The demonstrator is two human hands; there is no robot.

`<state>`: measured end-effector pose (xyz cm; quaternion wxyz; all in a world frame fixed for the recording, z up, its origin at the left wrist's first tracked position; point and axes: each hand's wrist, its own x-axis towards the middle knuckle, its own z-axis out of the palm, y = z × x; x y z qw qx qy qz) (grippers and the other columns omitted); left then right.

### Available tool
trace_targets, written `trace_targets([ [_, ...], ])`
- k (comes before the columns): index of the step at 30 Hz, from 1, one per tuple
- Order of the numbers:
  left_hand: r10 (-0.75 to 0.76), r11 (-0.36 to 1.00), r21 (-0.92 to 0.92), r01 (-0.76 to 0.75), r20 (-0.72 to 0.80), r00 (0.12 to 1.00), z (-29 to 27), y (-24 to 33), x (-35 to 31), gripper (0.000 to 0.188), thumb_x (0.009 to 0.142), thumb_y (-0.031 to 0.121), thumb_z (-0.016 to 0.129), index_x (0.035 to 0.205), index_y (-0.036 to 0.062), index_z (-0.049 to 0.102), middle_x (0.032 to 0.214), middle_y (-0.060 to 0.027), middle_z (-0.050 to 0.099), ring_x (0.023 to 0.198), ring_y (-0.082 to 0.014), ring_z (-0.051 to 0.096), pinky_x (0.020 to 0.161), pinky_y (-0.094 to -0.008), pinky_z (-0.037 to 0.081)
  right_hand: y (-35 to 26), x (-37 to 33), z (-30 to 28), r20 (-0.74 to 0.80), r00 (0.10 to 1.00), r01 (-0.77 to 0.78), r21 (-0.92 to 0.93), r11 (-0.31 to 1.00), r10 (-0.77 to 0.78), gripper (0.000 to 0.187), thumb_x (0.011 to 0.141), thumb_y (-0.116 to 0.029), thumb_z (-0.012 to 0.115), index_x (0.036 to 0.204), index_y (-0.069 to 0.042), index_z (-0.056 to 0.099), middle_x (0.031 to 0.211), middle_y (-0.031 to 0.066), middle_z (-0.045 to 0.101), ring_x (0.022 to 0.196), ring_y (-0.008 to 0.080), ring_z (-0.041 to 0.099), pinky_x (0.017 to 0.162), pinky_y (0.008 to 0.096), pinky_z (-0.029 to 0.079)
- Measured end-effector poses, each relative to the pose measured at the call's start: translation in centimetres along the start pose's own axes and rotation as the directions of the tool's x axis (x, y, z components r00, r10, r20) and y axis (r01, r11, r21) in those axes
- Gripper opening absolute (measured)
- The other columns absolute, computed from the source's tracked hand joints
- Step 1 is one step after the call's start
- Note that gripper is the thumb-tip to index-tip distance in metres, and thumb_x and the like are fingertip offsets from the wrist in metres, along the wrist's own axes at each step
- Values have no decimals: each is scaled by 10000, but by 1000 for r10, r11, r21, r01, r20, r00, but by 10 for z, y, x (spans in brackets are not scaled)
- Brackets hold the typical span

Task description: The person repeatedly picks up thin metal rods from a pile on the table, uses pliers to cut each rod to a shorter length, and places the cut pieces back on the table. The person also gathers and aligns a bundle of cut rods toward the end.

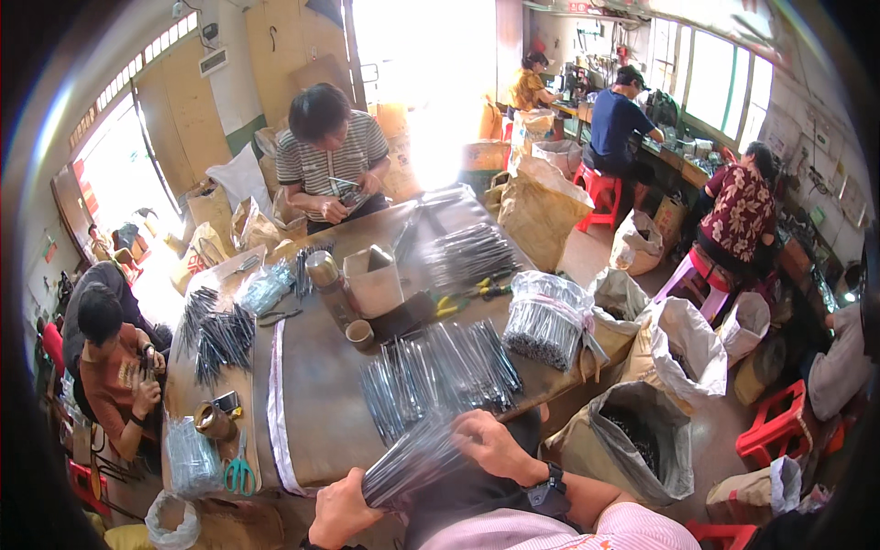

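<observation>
In front of my body, my left hand (341, 510) is closed around the lower end of a bundle of thin metal rods (408, 466). The rods slant up to the right and look blurred. At their upper end is my right hand (498, 449), its fingers bent inward; what lies between them is too blurred to make out. Just beyond the bundle, a wide spread of similar rods (445, 371) lies on the table (321, 394). To its right stands a thick bundle of rods in clear wrapping (548, 316), bound with a pinkish band.
Yellow-handled pliers (449, 305), a thermos (323, 271) and an open box (374, 282) occupy the table's middle. Teal scissors (240, 472) lie at left. Opposite me sits a co-worker in stripes (321, 165). Open sacks (623, 440) crowd the floor at right.
</observation>
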<state>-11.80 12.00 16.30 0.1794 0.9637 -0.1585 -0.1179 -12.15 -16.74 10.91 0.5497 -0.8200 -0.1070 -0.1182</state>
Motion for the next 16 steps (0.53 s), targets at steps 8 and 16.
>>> trace_targets([
  [8,-44,999,18,44,37,998,-22,4,0,573,585,336,790,1042,56,588,876,-199,695,879,-373,673,806,-448,507,-4,11,7,23,999,49,-18,999,-49,198,909,-207,644,899,-10,638,1062,127,609,1066,289,514,977,390,381],
  [16,13,999,-48,-10,68,998,-42,27,1,446,639,175,728,998,33,504,840,-278,642,863,-481,605,746,-522,489,1,12,-2,36,999,-33,-26,999,34,211,915,-237,646,924,-27,648,1071,124,604,1073,277,505,985,399,366],
])
